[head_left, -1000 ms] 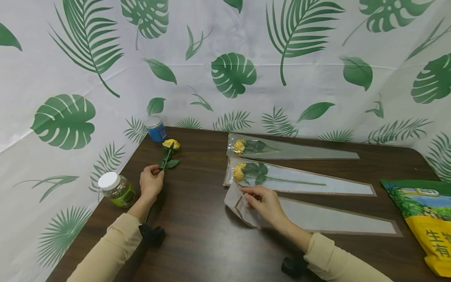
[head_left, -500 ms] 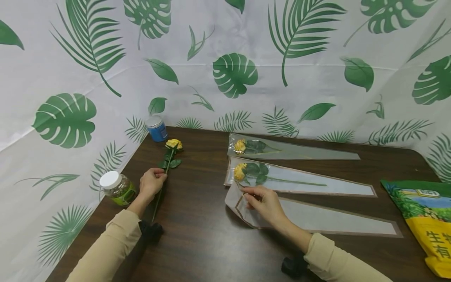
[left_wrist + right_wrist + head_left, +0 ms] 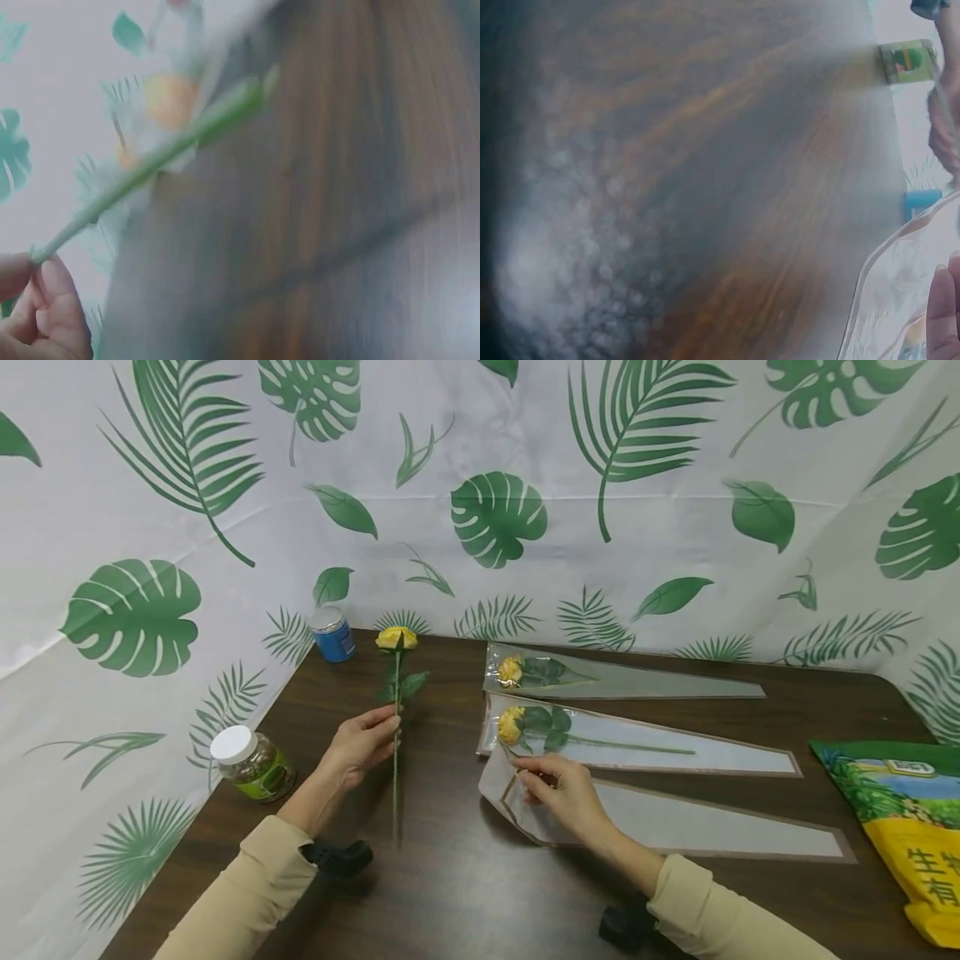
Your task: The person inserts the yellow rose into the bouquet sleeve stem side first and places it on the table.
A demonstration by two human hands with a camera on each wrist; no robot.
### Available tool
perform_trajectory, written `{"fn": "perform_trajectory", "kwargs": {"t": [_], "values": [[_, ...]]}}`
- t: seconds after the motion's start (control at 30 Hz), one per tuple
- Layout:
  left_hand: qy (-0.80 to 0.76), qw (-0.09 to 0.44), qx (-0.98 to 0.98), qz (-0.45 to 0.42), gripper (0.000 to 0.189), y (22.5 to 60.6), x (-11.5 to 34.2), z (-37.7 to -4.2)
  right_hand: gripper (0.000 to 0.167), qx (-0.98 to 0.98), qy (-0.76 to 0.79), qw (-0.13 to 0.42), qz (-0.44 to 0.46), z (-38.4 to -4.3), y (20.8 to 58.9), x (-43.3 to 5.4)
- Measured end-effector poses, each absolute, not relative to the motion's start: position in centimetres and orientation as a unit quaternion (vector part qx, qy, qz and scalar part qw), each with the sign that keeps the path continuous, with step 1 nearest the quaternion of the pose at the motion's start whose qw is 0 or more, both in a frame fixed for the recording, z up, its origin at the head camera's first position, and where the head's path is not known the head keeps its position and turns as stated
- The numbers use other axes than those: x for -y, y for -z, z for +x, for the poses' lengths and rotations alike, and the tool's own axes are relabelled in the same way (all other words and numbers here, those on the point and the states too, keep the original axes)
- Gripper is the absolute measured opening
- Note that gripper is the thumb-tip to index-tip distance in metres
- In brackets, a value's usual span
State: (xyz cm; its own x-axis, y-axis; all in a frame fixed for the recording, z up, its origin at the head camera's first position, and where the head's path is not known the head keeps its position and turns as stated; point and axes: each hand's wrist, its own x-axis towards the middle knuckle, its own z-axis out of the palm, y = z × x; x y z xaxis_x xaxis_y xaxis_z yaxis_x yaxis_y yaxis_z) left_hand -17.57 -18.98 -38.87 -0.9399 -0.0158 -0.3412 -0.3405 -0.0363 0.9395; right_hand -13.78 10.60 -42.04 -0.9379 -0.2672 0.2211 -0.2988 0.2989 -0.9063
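In the head view my left hand (image 3: 358, 747) pinches the stem of a yellow rose (image 3: 397, 639), its bloom pointing toward the back wall. The left wrist view shows thumb and finger on the green stem (image 3: 142, 172), whose cut end is raised over the table. My right hand (image 3: 561, 792) pinches the wide mouth of a pale flower sleeve (image 3: 705, 818) with a brown border and lifts that end, while the narrow end lies flat to the right. In the right wrist view, fingers (image 3: 941, 315) show beside the sleeve's curved edge.
Behind it lie two more sleeves, a white one (image 3: 750, 762) and a clear one (image 3: 697, 687), each with a yellow rose inside. A white-lidded jar (image 3: 251, 764) and a blue tub (image 3: 332, 635) stand at left. A yellow-green bag (image 3: 911, 835) lies at the right edge.
My left hand has moved right with the rose, lifting it from the table and turning its stem more upright in the view. My right hand keeps its hold on the sleeve's mouth.
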Motion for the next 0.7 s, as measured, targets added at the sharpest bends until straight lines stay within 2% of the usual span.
{"fn": "perform_trajectory", "kwargs": {"t": [0.13,0.3,0.4,0.7], "values": [[-0.79,0.088,-0.591,-0.136,0.043,37.8,16.6,-17.4,0.019,0.801,-0.572,0.014,0.177,-13.6,41.8,-10.6],[-0.837,-0.031,-0.529,-0.136,0.031,37.2,14.1,-17.2,0.018,0.805,-0.564,0.024,0.181,-13.6,41.7,-10.6],[-0.834,-0.091,-0.531,-0.12,0.029,37.3,12.9,-16.9,0.018,0.807,-0.563,0.024,0.179,-13.7,41.8,-10.6],[-0.811,-0.134,-0.563,-0.092,0.035,39.7,10.1,-15.3,0.018,0.796,-0.576,0.022,0.186,-13.7,41.9,-10.4]]}}
